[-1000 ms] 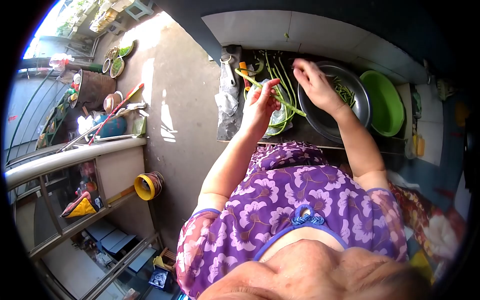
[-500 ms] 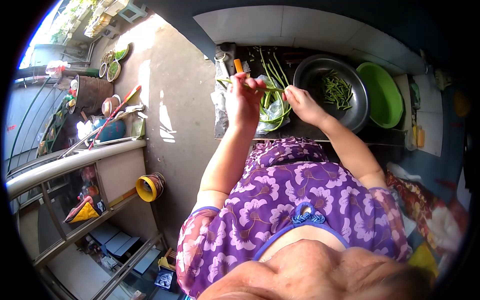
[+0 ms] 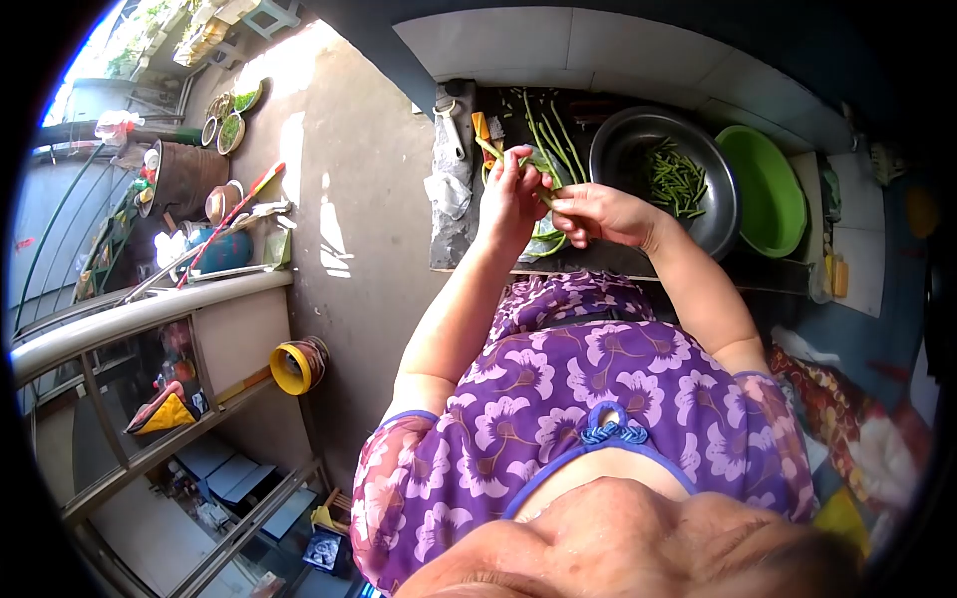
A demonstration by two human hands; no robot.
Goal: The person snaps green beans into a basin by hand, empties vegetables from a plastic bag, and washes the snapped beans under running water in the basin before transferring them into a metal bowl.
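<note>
My left hand (image 3: 513,199) is closed on a long green bean (image 3: 488,149), whose end sticks out above the fingers. Right beside it, my right hand (image 3: 603,214) pinches the same bean near its lower end. Behind the hands, more long beans (image 3: 560,143) lie on the dark counter, partly over a clear plastic bag that my hands partly cover. To the right, a dark metal basin (image 3: 620,149) contains short cut bean pieces (image 3: 677,179).
A green plastic basin (image 3: 763,189) stands right of the metal one. At the counter's left are a white-handled tool (image 3: 452,133), an orange-handled item (image 3: 481,128) and crumpled plastic (image 3: 448,195). A yellow bucket (image 3: 293,368) stands on the floor at left.
My right hand first came from the metal basin to the bean. Since then it has moved slightly down, and my left hand has shifted right, so both hands are now close together.
</note>
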